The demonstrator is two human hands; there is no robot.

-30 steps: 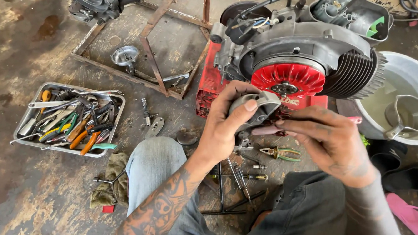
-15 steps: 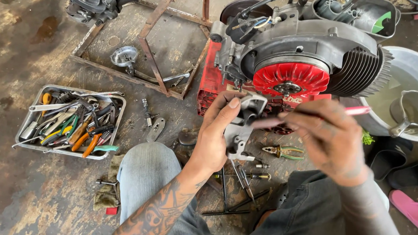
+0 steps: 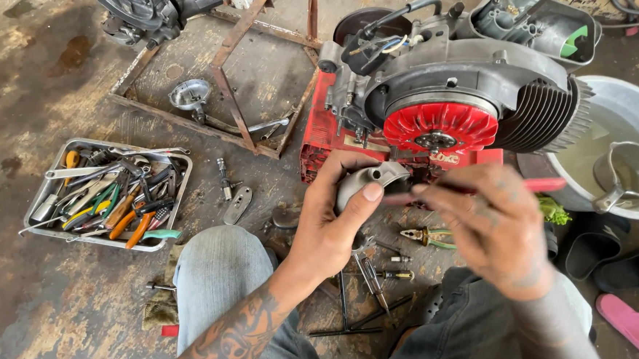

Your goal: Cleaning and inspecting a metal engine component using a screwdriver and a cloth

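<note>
A grey metal engine part [image 3: 367, 180] is gripped in the closed left hand [image 3: 332, 224], while a red-handled tool [image 3: 479, 189] is pinched in the blurred right hand [image 3: 496, 225], its tip laid against the part just below the red-fanned engine [image 3: 447, 99]. Little room is left ahead, where the engine crowds in. Loose tools [image 3: 373, 273] are strewn between the knees, a tool tray [image 3: 107, 194] is set well left, and a white basin [image 3: 621, 122] stands right.

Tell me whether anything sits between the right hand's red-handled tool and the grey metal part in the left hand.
Nothing visible does. The left hand holds the curved grey metal part up, and the thin red-handled tool in the right hand already reaches its open side; the tip is blurred.
</note>
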